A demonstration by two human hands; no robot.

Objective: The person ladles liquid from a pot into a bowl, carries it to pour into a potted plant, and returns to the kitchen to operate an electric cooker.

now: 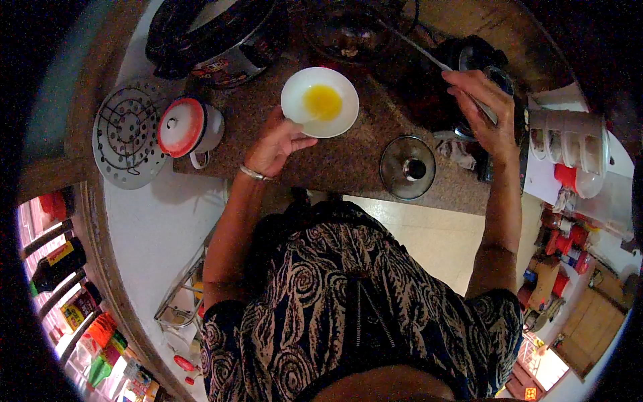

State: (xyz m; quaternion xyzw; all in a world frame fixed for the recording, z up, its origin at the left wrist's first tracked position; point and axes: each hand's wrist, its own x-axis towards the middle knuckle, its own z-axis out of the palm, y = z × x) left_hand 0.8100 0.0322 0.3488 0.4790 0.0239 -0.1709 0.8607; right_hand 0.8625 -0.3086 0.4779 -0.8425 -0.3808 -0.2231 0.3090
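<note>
My left hand (pixel 276 144) holds a small white bowl (pixel 291 94) by its near rim, thumb on the edge. Yellow liquid (pixel 323 102) pools in the bottom of the bowl. Off to the right, my right hand (pixel 487 110) is closed round the handle of a long metal utensil (pixel 420 51). The utensil slants up and left toward a dark pan (pixel 341 30), where its far end is lost in shadow. Some small pale-brown bits (pixel 349 51) show in the pan. Between my forearms, a glass lid with a black knob (pixel 402 175) lies on the brown countertop (pixel 341 164).
On the left stand a white enamel pot with a red-rimmed lid (pixel 181 127) and a perforated metal disc with a wire rack (pixel 127 137). A large dark cooker (pixel 231 57) sits at the back left. A crumpled cloth (pixel 457 153) and stacked clear containers (pixel 569 141) are on the right.
</note>
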